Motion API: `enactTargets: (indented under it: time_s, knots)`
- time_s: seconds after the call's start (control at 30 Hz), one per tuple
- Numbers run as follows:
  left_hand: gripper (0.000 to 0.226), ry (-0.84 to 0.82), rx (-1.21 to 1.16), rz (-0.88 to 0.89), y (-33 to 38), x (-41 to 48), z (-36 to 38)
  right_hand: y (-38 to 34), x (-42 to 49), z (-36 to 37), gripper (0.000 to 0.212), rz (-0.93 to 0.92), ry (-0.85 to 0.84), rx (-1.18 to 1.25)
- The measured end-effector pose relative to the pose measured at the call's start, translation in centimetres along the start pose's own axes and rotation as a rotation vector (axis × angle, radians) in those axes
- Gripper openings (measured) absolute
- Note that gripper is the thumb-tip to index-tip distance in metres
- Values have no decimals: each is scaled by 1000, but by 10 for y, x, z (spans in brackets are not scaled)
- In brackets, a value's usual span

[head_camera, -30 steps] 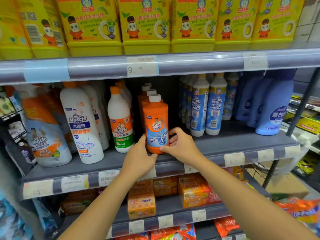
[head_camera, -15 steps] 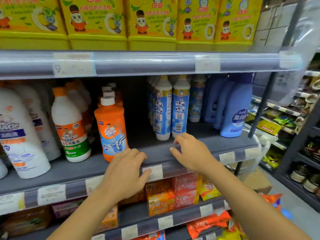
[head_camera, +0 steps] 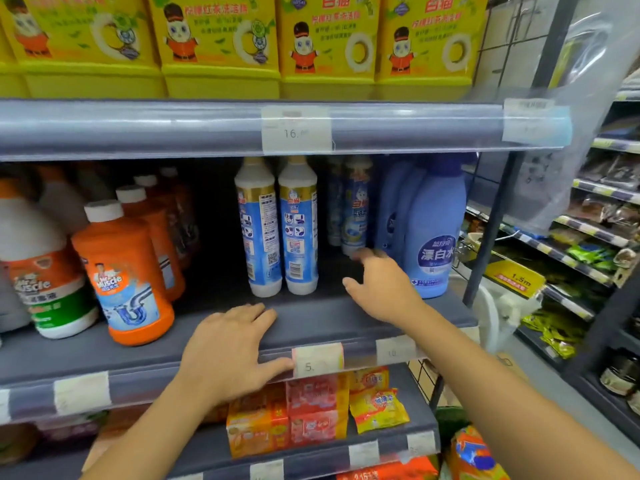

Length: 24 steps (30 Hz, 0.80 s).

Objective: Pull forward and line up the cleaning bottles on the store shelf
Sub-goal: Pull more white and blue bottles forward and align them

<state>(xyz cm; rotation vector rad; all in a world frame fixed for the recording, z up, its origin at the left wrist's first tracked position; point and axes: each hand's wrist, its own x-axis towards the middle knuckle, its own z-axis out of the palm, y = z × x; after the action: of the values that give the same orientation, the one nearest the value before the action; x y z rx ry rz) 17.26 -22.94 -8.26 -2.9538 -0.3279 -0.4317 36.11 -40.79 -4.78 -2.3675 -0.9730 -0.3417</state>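
An orange drain-cleaner bottle with a white cap stands near the front of the grey shelf, with more orange bottles in a row behind it. Two tall white-and-blue bottles stand side by side further back. A third such bottle stands deeper in, beside blue bleach bottles. My left hand rests flat on the shelf's front edge, holding nothing. My right hand hovers over the shelf with fingers spread, its fingertips just below the deep white-and-blue bottle; I cannot tell if they touch.
White Mr Muscle bottles stand at the left. Yellow detergent jugs fill the shelf above. Boxed and bagged goods lie on the shelf below. A dark upright post and another rack stand at the right.
My right hand let go of the orange bottle and moved right and deeper toward the blue-and-white bottles. My left hand slid right along the shelf edge. The view panned right.
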Motion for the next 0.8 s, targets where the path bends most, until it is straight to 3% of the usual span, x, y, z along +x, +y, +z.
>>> enactTargets:
  time_s: [0.23, 0.47, 0.67, 0.8]
  knots:
    - [98, -6, 12, -68, 2, -1, 4, -3, 96, 22, 53, 231, 208, 367]
    - [99, 1, -16, -71, 0, 0, 5, -5, 133, 40, 56, 524, 344, 531]
    - [101, 4, -25, -54, -1, 1, 5, -5, 135, 36, 40, 580, 414, 579]
    - [102, 7, -25, -44, -2, 1, 7, -4, 122, 34, 46, 492, 304, 591]
